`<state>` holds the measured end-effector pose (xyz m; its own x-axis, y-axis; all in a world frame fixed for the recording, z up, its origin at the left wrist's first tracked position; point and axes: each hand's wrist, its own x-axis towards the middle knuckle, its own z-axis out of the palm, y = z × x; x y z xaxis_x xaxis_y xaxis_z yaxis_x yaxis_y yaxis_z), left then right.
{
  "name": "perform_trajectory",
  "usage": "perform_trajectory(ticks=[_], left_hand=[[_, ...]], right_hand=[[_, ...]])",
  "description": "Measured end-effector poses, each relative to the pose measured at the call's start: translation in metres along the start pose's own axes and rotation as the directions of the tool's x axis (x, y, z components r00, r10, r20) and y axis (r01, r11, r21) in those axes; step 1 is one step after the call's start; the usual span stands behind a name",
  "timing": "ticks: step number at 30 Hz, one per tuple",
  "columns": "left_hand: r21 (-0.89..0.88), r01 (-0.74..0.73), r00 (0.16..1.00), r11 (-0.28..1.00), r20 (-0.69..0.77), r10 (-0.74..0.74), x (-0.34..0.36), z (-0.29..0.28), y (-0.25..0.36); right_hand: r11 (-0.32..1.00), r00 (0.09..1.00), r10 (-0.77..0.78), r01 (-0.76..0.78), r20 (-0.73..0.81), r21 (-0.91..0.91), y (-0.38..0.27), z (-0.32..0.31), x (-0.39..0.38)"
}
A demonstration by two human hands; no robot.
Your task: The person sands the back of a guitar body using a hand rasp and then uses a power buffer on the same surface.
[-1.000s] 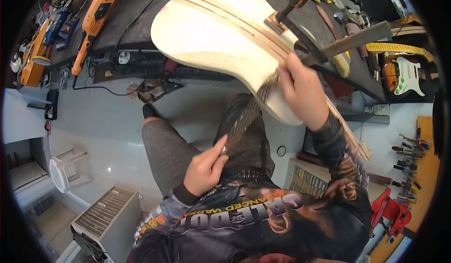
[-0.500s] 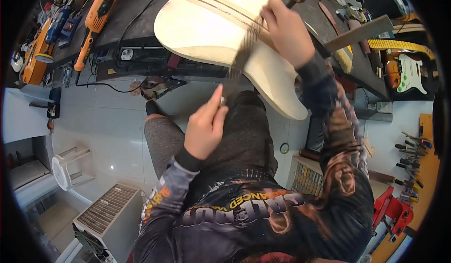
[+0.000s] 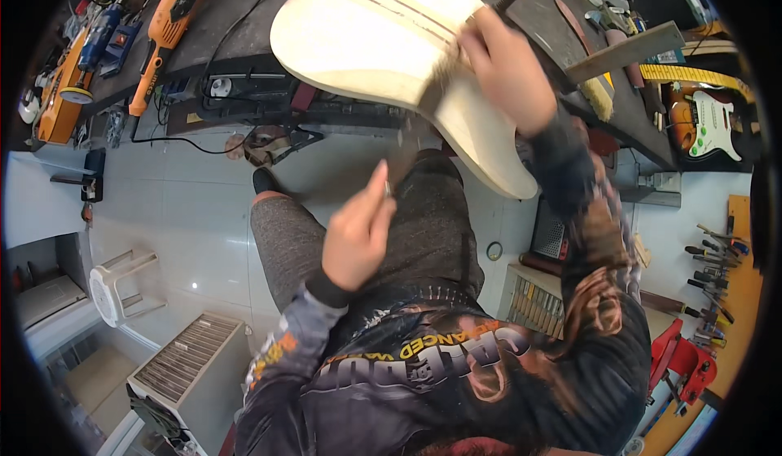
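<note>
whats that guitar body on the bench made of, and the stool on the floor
Guitar body: looks like bare, unfinished pale wood, matte, with darker glued-in stripes running along its middle. Stool: probably moulded white plastic, judging by its smooth, uniform surface and slatted seat.

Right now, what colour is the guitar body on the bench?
Pale cream wood with dark stripes down its middle, the guitar body shows best in the head view.

A pale unfinished wooden guitar body (image 3: 383, 41) overhangs the dark workbench edge (image 3: 244, 61), filling the space ahead of the person. The right hand (image 3: 505, 69) presses on it. The left hand (image 3: 358, 232) hangs in open air over the lap. Orange power tools (image 3: 167, 28) crowd the bench's left; open floor lies lower left.
</note>
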<state>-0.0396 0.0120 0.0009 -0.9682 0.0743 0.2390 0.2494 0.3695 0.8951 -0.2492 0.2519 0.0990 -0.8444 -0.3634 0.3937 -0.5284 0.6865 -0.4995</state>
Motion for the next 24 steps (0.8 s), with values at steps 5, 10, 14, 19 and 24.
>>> perform_trajectory(ticks=[5, 10, 14, 19, 24], left_hand=[[-0.003, 0.01, 0.998, 1.0, 0.055, -0.01, -0.028, 0.002, 0.001], [0.01, -0.012, 0.999, 1.0, -0.029, 0.012, 0.008, 0.003, 0.005], [0.04, -0.03, 0.999, 0.999, 0.047, 0.028, -0.053, 0.001, 0.009], [0.027, -0.001, 0.999, 1.0, -0.035, 0.002, 0.029, -0.005, 0.006], [0.01, -0.027, 0.999, 1.0, 0.029, 0.027, -0.047, -0.001, 0.0]], right_hand=[[0.998, 1.0, -0.006, 0.008, -0.027, 0.055, -0.017, -0.008, -0.029], [0.999, 1.0, -0.022, 0.021, -0.007, -0.044, 0.004, 0.002, 0.014], [1.0, 1.0, 0.008, -0.008, -0.01, 0.029, -0.018, -0.005, -0.05], [0.994, 0.996, -0.068, 0.063, -0.064, -0.087, 0.008, 0.007, 0.031], [0.999, 0.999, -0.032, 0.032, -0.017, 0.013, -0.013, 0.003, -0.045]])
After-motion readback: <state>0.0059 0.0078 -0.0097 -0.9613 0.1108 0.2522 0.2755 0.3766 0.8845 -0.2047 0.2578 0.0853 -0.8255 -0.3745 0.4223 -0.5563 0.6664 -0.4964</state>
